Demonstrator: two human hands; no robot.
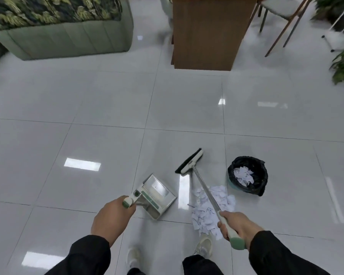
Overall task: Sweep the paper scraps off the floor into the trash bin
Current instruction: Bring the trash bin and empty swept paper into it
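Gripping dustpan handle in left hand and broom handle in right hand, you're mid-gather: the paper scraps beyond your right fingers likely need sweeping leftward into the pan, then tipping into the trash bin.

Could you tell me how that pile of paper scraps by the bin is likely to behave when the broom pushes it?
The paper scraps look thin and torn, so probably very light and apt to scatter. On the glossy floor they should slide easily, though flat pieces may slip under the broom.

Bright, even overhead light; white rectangular glare patches on the glossy grey tiled floor; upper edges blurred and curved.
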